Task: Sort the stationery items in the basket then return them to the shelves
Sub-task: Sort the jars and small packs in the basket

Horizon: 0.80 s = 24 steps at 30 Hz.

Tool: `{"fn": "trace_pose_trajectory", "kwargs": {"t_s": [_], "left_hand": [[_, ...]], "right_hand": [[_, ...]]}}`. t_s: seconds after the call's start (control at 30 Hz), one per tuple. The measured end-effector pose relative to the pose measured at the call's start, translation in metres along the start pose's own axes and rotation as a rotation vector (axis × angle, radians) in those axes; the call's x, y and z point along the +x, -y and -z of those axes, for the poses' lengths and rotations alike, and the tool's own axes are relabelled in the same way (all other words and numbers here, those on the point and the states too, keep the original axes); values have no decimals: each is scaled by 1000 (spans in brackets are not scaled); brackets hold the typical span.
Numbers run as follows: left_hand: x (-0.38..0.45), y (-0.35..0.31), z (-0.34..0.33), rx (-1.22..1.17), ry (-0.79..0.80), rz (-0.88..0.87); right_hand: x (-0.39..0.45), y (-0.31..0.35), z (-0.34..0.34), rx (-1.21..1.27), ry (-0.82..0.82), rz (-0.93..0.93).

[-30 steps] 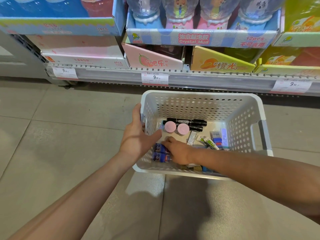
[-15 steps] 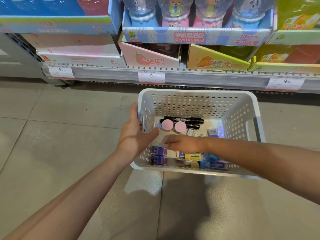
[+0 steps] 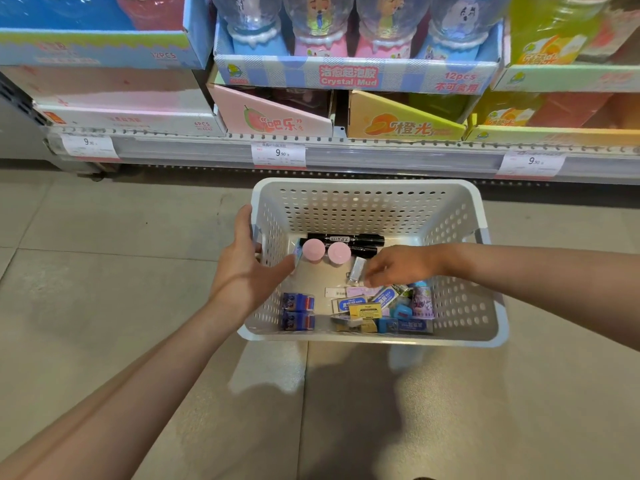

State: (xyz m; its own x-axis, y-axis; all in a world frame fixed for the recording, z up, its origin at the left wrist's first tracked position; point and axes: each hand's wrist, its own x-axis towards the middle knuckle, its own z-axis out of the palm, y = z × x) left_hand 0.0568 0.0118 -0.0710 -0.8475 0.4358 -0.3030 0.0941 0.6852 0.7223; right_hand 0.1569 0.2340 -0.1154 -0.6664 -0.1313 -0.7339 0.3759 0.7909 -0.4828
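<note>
A white perforated basket sits on the floor before the shelves. Inside, two black markers lie along the far wall, two round pink caps just in front. Two blue packs sit at the near left; small boxed items crowd the near right

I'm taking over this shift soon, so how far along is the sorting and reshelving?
Early stage. Partly grouped: two black markers and two pink round items lie together at the far end of the basket, and two blue boxes sit side by side. In hand: the left hand grips the basket's rim while the right hand reaches over a silvery packet. Left: the mixed pile, and all reshelving.
</note>
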Motion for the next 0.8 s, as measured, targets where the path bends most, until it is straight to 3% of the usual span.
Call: {"fn": "trace_pose_trajectory", "kwargs": {"t_s": [0.23,0.53,0.8], "left_hand": [[1,1,-1,28,-8,-6],[1,2,-2,23,-11,4],[1,5,-2,14,-9,-14]], "right_hand": [[-10,-14,-4,-402,241,-13],[-16,-18,-22,-684,240,26],[-11,-24,-44,-929,80,158]]}}
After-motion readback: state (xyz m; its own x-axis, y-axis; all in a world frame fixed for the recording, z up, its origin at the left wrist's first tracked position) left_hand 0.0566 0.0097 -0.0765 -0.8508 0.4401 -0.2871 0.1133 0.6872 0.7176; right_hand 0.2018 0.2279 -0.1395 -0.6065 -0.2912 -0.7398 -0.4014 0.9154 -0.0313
